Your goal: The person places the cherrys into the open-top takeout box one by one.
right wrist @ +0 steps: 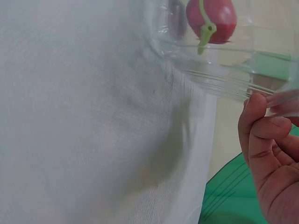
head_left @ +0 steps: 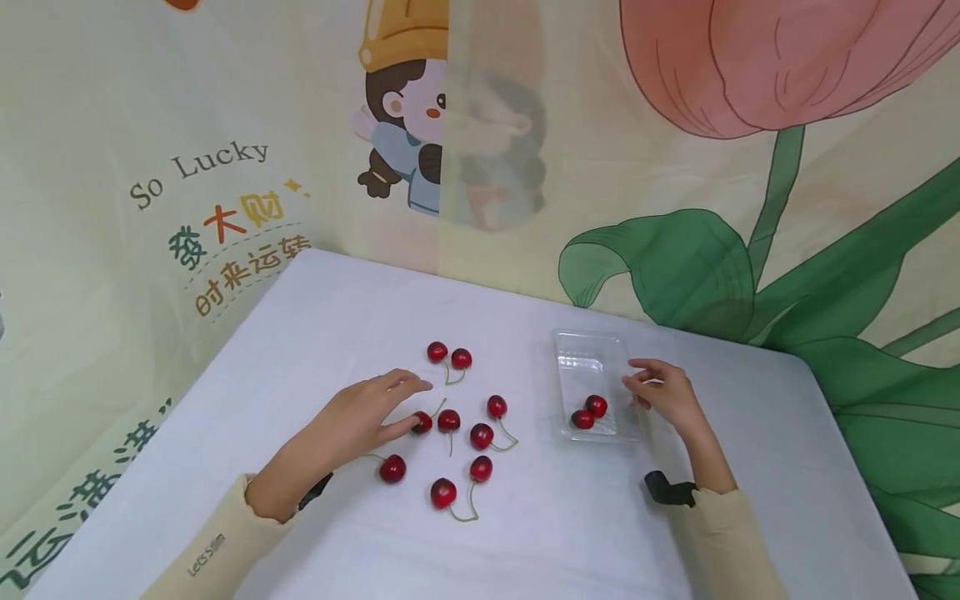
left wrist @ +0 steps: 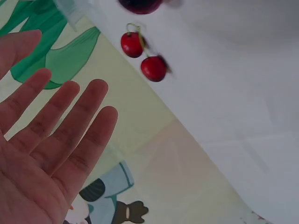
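My left hand (head_left: 356, 417) hovers over the loose cherries at the table's middle, fingers extended and holding nothing. In the head view, its thumb tip overlaps a dark red cherry (head_left: 424, 424) with a green stem. The left wrist view shows the palm and spread fingers, with a joined pair of cherries (left wrist: 153, 68) beyond. At the right, a clear plastic box (head_left: 588, 335) holds two cherries (head_left: 596, 406) at its near end. My right hand (head_left: 669, 395) pinches the box's right rim between thumb and curled fingers; the right wrist view shows these fingertips at the edge.
Several more cherries lie around the left hand: a stemmed pair (head_left: 461, 358) behind it, another pair (head_left: 482, 436) to its right, one pair (head_left: 443, 493) nearer the front, and a single cherry (head_left: 392, 468). A printed curtain (head_left: 510, 250) hangs behind the white table (head_left: 525, 542).
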The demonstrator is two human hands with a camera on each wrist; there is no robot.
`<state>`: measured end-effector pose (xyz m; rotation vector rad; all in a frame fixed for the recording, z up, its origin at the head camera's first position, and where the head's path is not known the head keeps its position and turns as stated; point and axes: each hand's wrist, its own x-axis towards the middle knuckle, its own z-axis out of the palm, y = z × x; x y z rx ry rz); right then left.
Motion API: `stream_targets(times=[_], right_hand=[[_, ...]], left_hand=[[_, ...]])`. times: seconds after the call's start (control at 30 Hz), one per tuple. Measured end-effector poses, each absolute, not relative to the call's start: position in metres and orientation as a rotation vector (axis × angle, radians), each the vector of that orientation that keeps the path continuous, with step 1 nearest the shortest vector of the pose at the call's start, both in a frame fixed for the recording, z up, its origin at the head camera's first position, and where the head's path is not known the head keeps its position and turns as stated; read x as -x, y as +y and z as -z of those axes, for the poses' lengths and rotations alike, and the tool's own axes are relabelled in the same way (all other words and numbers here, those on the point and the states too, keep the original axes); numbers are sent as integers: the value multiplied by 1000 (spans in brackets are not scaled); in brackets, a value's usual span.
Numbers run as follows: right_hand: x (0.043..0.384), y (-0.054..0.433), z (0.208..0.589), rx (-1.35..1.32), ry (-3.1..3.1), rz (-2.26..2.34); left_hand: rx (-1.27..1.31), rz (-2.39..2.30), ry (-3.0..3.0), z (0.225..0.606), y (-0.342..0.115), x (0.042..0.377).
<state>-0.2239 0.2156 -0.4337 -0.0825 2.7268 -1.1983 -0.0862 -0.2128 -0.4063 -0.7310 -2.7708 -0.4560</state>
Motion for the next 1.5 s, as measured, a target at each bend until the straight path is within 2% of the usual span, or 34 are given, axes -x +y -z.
stream_targets(times=[0.47,1.07,1.5], right_hand=[[222,221,432,112,2726,1222],[222,221,434,136,2717,1281],[225,218,434,106,2708,1275]], left_hand=[[776,465,-2942,426,-229,50],[816,393,-2932,444,-224,50],[731,314,-2922,421,-228,52]])
